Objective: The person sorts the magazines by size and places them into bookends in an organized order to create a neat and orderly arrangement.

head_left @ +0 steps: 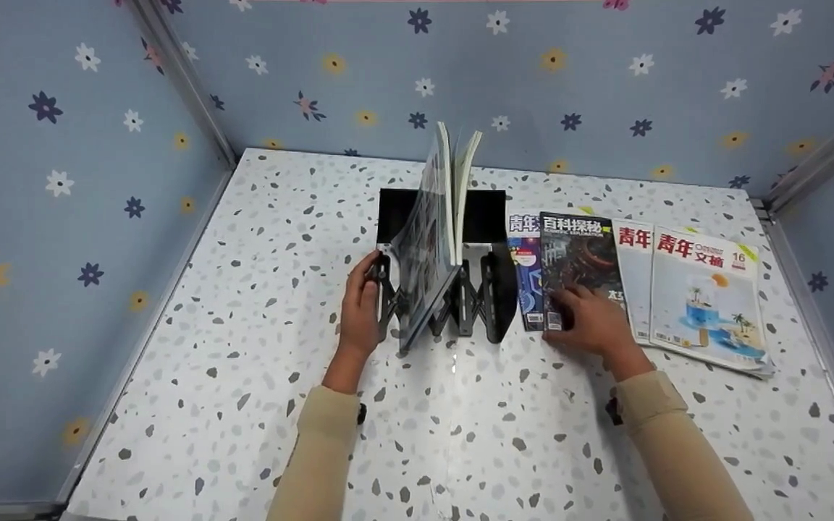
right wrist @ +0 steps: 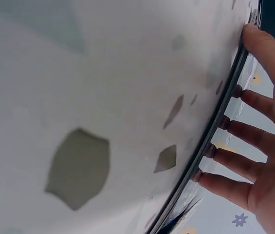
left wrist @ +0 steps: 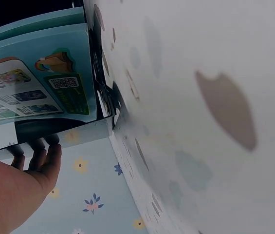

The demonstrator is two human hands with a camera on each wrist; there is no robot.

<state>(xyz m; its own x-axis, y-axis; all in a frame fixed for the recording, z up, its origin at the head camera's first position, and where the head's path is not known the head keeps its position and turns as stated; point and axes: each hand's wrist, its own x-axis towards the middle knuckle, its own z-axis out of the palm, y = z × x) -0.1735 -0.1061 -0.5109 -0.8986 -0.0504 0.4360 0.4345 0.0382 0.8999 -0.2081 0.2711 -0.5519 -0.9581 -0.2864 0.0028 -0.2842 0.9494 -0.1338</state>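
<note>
In the head view, my left hand [head_left: 360, 311] rests with its fingertips at the left end plate of a black expandable book rack [head_left: 486, 217]. The left wrist view shows the fingers [left wrist: 47, 163] against the outside of that glossy plate. Several magazines [head_left: 428, 239] stand upright in the rack, leaning slightly and fanned apart at the top. My right hand [head_left: 591, 318] lies over a dark magazine [head_left: 580, 246] on the table. Its fingertips touch the cover, spread out in the right wrist view, while the thumb [right wrist: 264, 46] sits at the near edge.
A blue-purple magazine [head_left: 529, 275] lies partly under the dark one. To the right, overlapping white magazines [head_left: 706, 289] with red titles lie flat on the speckled table [head_left: 272, 253]. Flower-patterned panels [head_left: 460, 79] stand along the back and sides.
</note>
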